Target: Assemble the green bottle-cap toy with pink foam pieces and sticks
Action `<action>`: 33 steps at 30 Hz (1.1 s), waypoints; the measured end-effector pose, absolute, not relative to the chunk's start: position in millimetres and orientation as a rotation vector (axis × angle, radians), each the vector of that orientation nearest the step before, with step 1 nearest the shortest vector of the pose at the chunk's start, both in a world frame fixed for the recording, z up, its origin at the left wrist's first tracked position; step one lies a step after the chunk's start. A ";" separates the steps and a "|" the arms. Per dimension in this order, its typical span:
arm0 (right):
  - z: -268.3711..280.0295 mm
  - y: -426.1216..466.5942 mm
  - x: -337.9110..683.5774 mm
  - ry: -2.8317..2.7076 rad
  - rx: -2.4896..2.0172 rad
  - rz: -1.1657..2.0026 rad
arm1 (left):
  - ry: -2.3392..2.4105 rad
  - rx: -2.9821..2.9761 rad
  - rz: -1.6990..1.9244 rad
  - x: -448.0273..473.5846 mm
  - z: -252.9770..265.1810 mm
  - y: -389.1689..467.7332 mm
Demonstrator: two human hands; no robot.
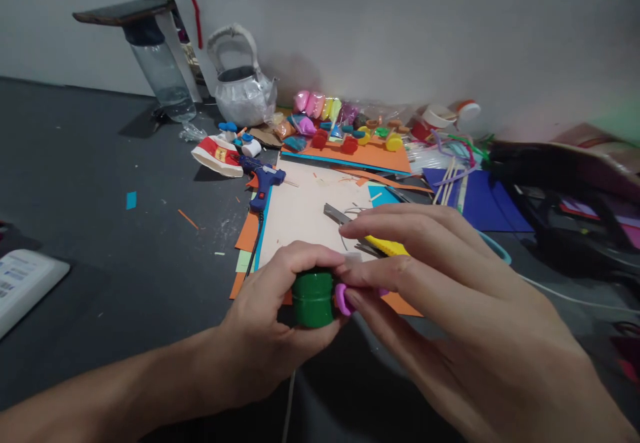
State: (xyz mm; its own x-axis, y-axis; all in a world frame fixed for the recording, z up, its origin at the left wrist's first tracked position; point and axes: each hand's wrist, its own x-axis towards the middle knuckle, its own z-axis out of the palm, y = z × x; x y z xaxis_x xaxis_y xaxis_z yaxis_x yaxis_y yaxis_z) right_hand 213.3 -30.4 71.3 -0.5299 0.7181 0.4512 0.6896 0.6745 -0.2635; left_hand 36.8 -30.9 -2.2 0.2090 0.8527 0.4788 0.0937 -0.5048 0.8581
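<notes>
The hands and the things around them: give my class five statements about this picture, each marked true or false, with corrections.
1. The left hand holds a green cylinder. True.
2. The right hand touches nothing. False: it holds a small pink piece.
3. The glue gun is blue. True.
4. The kettle lies on its side. False: the kettle stands upright.
5. The clear bottle is left of the kettle in the picture. True.

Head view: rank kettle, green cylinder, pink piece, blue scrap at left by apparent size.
1. Kettle
2. Green cylinder, in left hand, nearer the camera
3. Pink piece, visible part only; right hand covers some
4. Blue scrap
</notes>
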 end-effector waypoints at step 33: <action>63.2 -15.8 226.2 -2.423 -1.147 0.262 | 0.883 1.148 1.013 42.1 13.0 -16.9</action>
State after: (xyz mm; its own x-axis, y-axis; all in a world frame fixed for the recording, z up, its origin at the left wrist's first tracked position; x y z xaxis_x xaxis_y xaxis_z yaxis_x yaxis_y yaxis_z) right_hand 226.2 -15.8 63.2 -0.5568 0.7702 0.3110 0.6861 0.6375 -0.3504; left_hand 42.1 -16.9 13.0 0.3089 0.9501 -0.0443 -0.1743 0.1023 0.9794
